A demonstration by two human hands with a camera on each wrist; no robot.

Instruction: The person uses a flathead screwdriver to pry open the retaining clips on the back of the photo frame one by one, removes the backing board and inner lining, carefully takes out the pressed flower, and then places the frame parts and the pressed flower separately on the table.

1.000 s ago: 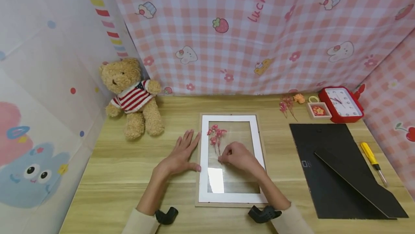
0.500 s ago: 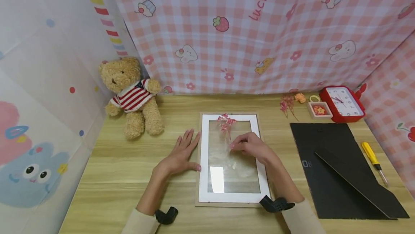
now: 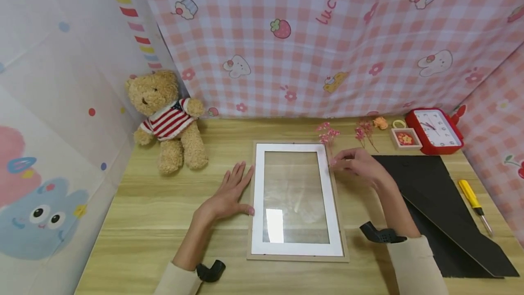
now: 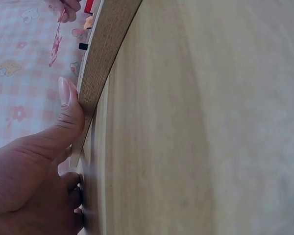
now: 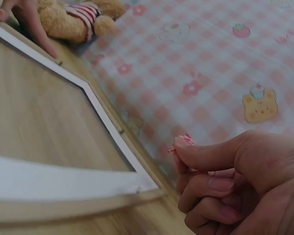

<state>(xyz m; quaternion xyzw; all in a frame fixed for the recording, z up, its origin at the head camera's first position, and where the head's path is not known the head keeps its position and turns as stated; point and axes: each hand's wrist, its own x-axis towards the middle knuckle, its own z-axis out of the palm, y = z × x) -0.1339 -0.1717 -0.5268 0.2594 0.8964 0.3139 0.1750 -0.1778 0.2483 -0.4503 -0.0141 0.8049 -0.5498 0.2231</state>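
A picture frame [image 3: 300, 249] with a white mat and a clear pane lies flat on the wooden table. My left hand [image 3: 226, 199] rests along its left edge, fingers straight and spread; in the left wrist view the thumb [image 4: 68, 110] touches the frame's wooden side. Between thumb and fingertips, my right hand [image 3: 362, 166] pinches the stem of a pink dried flower sprig [image 3: 328, 135]. The sprig is held up over the frame's upper right corner, blossoms pointing away. In the right wrist view the fingers hide most of the sprig.
Another dried sprig [image 3: 364, 132], an orange flower [image 3: 380, 123], a tape roll [image 3: 399, 124], a small box [image 3: 405, 138] and a red clock [image 3: 435, 129] stand at the back right. A black backing board [image 3: 421, 172] and yellow screwdriver [image 3: 475, 204] lie right. A teddy bear [image 3: 169, 120] sits back left.
My right hand has lifted the pink sprig off the pane and carried it right, past the frame's right edge. The left hand has stayed in place.
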